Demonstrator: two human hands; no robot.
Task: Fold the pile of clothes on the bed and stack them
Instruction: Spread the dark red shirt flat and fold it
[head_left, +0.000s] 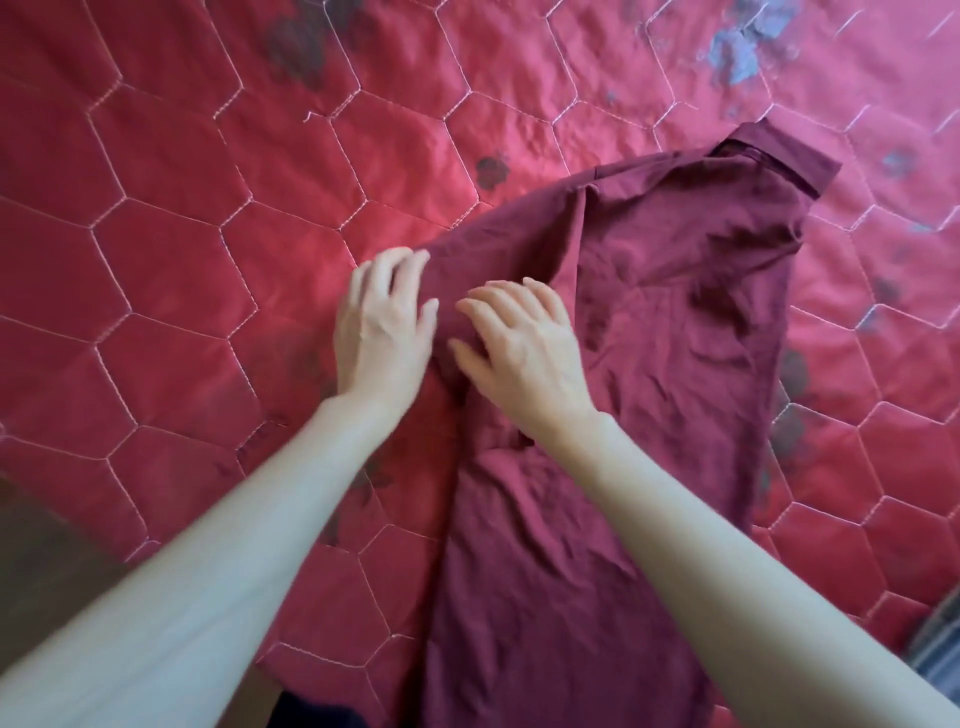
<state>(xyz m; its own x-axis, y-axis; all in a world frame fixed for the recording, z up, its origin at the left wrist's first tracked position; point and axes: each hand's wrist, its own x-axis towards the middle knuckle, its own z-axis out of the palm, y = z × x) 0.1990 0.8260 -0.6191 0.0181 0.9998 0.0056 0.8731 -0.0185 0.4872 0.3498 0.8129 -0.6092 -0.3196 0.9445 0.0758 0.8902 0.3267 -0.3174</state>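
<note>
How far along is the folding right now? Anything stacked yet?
Done: nothing visibly stacked; no folded pile shows in this view. In hand: one maroon shirt lies spread on the red quilt, collar at the far end, still wrinkled. The left hand touches its left edge with relaxed fingers, and the right hand rests flat on the fabric. Left: the shirt's folds, then stacking. Other clothes are out of view.

Both bare forearms reach forward from the bottom corners and draw together toward the maroon shirt (649, 322). The left hand (382, 325) lies palm down at the shirt's left edge, fingers fairly straight and close together, their tips touching the cloth. The right hand (522, 345) rests palm down on the shirt just right of the left hand, fingers spread and slightly bent, thumb pointing toward the other hand.
</note>
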